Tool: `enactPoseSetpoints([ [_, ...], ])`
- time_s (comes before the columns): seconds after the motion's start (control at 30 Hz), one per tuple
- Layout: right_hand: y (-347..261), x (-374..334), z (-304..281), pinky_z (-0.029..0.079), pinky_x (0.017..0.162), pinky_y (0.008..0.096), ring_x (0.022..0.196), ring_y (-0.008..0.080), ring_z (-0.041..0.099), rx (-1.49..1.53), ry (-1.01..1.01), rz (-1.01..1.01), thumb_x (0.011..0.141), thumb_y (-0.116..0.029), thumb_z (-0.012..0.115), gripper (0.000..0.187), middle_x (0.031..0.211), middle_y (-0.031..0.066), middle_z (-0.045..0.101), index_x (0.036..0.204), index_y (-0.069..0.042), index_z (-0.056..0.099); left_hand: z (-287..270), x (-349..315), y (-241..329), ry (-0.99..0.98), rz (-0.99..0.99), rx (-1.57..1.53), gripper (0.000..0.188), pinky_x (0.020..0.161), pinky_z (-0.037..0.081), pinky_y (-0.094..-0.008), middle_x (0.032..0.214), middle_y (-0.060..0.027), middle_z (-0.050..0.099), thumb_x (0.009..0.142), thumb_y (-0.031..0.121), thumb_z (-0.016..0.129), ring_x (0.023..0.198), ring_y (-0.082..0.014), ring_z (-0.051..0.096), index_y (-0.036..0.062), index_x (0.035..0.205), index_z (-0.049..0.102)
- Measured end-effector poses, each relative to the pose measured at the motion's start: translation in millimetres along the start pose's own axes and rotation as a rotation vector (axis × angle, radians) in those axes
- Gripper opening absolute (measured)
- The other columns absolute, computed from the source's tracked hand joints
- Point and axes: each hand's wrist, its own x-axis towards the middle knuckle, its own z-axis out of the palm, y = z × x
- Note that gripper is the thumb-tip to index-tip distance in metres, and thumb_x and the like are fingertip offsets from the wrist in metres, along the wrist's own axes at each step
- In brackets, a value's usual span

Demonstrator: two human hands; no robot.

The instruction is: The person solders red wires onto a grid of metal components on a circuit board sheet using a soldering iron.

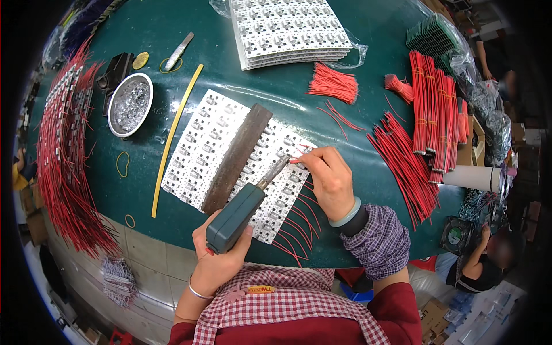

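Observation:
My left hand [221, 265] is wrapped round the handle of a dark green soldering gun [236, 217]. Its metal tip [276, 171] reaches the right edge of a white circuit board panel [190, 133] lined with small parts. There my right hand [330, 183] pinches a red wire [295, 161] by its end, close to the tip; whether tip and wire touch I cannot tell. Several red wires [299, 221] stick out from the panel's edge below this hand. A brown flat bar [237, 158] lies slantwise across the panel.
Left of the panel are a yellow strip [177, 141], a white bowl [131, 105] of silvery bits and a heap of wired boards [66, 149]. Behind stands a stack of white panels [290, 29]. Red wire bundles [425, 103] and loose red wires [402, 167] fill the right side. A person [489, 259] sits beyond.

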Motion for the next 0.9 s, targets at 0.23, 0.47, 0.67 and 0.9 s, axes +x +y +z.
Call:
enactPoseSetpoints([
  [0.23, -0.6, 0.9, 0.5, 0.051, 0.07, 0.0389, 0.083, 0.0293, 0.06, 0.001, -0.003, 0.001, 0.073, 0.011, 0.065, 0.027, 0.09, 0.0111, 0.058, 0.098, -0.001, 0.067, 1.1, 0.4, -1.3, 0.004, -0.036, -0.038, 0.013, 0.06, 0.047, -0.024, 0.078, -0.0043, 0.064, 0.082, 0.0, 0.073, 0.067, -0.0075, 0.058, -0.0029, 0.092, 0.067],
  [0.47, -2.2, 1.5, -1.1, 0.051, 0.07, 0.0378, 0.082, 0.0292, 0.061, -0.016, -0.009, 0.0, 0.074, 0.012, 0.065, 0.026, 0.09, 0.0113, 0.059, 0.096, -0.001, 0.067, -0.7, -1.1, -6.2, -0.024, 0.014, 0.044, 0.011, 0.057, 0.045, -0.0252, 0.075, -0.0047, 0.063, 0.082, 0.0, 0.073, 0.064, -0.0075, 0.057, -0.0026, 0.09, 0.066],
  [0.67, -1.4, 1.2, 0.3, 0.052, 0.07, 0.0378, 0.083, 0.0291, 0.061, -0.021, -0.016, -0.003, 0.074, 0.012, 0.065, 0.026, 0.09, 0.0113, 0.059, 0.096, -0.001, 0.068, -1.0, -4.9, -3.8, 0.039, 0.062, 0.034, 0.017, 0.063, 0.05, -0.0234, 0.083, -0.0047, 0.068, 0.081, 0.0, 0.076, 0.07, -0.0072, 0.062, -0.0031, 0.096, 0.069],
  [0.9, -2.6, 0.4, 0.5, 0.051, 0.07, 0.0383, 0.083, 0.029, 0.06, -0.031, 0.012, -0.008, 0.073, 0.009, 0.063, 0.026, 0.09, 0.0108, 0.058, 0.096, -0.002, 0.067, -3.1, -11.4, -7.9, 0.048, -0.001, -0.044, 0.023, 0.068, 0.052, -0.0231, 0.09, -0.0051, 0.071, 0.08, 0.002, 0.08, 0.075, -0.0069, 0.063, -0.0037, 0.099, 0.069],
])
